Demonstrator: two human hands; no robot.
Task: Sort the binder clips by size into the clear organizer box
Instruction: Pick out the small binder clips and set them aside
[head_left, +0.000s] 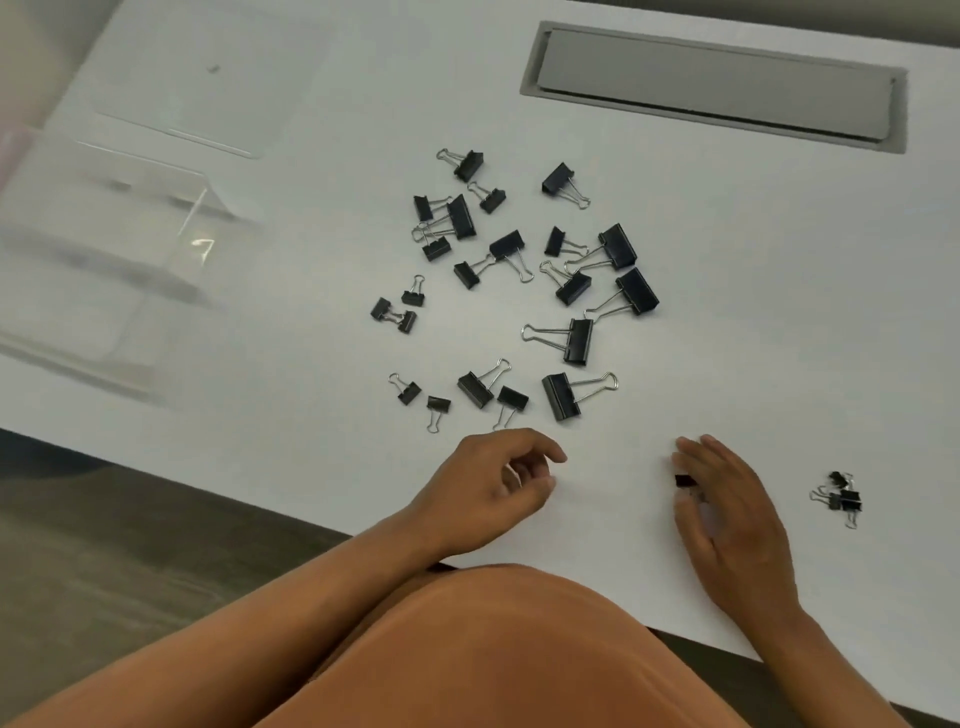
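Several black binder clips (576, 340) of different sizes lie scattered over the middle of the white table (753, 322). A small group of tiny clips (844, 499) sits apart at the right. The clear organizer box (104, 244) stands at the far left, blurred, with its lid (208, 83) lying behind it. My left hand (493, 488) hovers just below the scatter, fingers curled, holding nothing that I can see. My right hand (727, 525) rests near the front edge with its thumb and fingers around a tiny black clip (684, 481).
A grey cable hatch (717, 85) is set into the table at the back right. The table's front edge runs diagonally from the left to the lower right. My orange clothing fills the bottom of the view.
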